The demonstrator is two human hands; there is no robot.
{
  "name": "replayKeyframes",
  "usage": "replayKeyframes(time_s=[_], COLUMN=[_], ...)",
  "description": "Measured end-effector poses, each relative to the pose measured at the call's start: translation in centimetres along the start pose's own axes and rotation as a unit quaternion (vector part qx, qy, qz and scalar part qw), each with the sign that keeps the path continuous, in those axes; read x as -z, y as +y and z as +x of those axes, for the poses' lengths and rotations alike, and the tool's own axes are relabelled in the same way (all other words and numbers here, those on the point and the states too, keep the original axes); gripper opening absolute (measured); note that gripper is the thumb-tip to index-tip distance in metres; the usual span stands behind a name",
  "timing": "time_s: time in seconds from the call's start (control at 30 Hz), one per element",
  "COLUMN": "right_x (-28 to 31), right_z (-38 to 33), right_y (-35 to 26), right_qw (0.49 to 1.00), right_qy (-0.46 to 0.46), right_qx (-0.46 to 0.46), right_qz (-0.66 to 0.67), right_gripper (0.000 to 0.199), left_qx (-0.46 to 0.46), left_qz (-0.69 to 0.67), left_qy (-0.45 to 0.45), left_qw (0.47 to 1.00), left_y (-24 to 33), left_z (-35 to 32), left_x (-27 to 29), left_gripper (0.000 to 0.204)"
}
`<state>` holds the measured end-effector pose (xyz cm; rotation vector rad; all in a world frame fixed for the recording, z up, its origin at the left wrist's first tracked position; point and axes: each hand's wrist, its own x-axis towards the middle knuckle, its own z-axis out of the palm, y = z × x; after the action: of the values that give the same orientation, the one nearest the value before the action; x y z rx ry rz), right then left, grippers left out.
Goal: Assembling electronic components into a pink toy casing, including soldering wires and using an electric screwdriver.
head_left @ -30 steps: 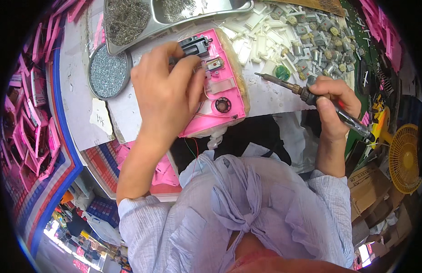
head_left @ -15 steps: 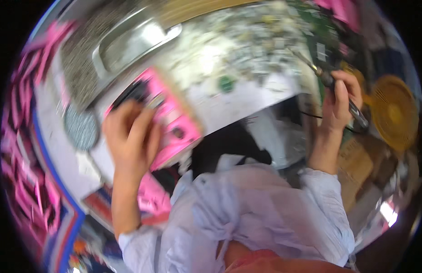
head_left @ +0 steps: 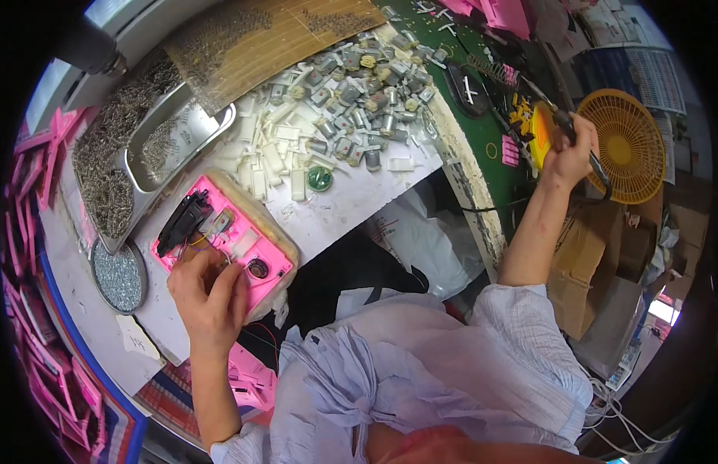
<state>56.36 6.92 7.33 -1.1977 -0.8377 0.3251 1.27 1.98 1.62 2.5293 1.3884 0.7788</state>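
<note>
Before me, at the left, lies a pink plastic toy housing (head_left: 274, 254) on a pale padded block. A small motor (head_left: 220, 223), a black part (head_left: 181, 222), a round dark speaker-like part (head_left: 257, 268) and thin wires sit in it. My left hand (head_left: 206, 298) is over its near side, fingers pinched together among the wires; what they hold is hidden. Off to the right my right hand (head_left: 573, 158) is closed round a soldering iron (head_left: 563, 121). The iron's front end points up and left, close to a metal coil stand (head_left: 490, 68).
Many small motors (head_left: 343, 147) and white plastic pieces are heaped behind the housing. Screws fill a metal tray (head_left: 132, 158) and a round dish (head_left: 119, 278) at the left. A green roll (head_left: 320, 179) lies near the heap. At the right stands a yellow basket (head_left: 622, 147).
The view has turned and sharpened. My left hand has come toward the housing's near edge, its fingers drawn together. My right hand, with the soldering iron, is nearer the yellow basket.
</note>
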Motion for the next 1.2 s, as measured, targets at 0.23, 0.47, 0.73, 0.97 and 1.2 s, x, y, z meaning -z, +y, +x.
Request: replayKeyframes(time_s=[0.23,0.47,0.73,0.97,1.2], right_x=[-4.6,-6.4,-21.5,-21.8,-23.0], right_z=[1.2,-10.4,-25.8,-25.8,-24.9], right_y=[3.5,1.5,-2.6,-2.5,-2.3], right_qw=[0.980,0.916,0.775,0.722,0.680], right_qy=[-0.068,-0.096,-0.582,-0.632,-0.677], right_qx=[-0.173,-0.356,0.197,0.227,0.249], right_qz=[-0.069,0.158,-0.150,-0.165,-0.131], right_gripper=[0.013,0.018,0.029,0.020,0.019], left_qx=[0.045,0.069,0.097,0.089,0.077], left_qz=[-0.039,-0.040,-0.051,-0.069,-0.073], left_qy=[0.019,0.085,0.082,0.100,0.092], left_qw=[0.998,0.993,0.991,0.988,0.990], left_y=[0.1,-0.4,0.0,0.2,-0.1], left_z=[-1.0,-2.3,-3.2,-2.9,-2.9], left_x=[-0.4,-0.3,0.1,-0.2,-0.1], left_gripper=[0.033,0.028,0.026,0.027,0.029])
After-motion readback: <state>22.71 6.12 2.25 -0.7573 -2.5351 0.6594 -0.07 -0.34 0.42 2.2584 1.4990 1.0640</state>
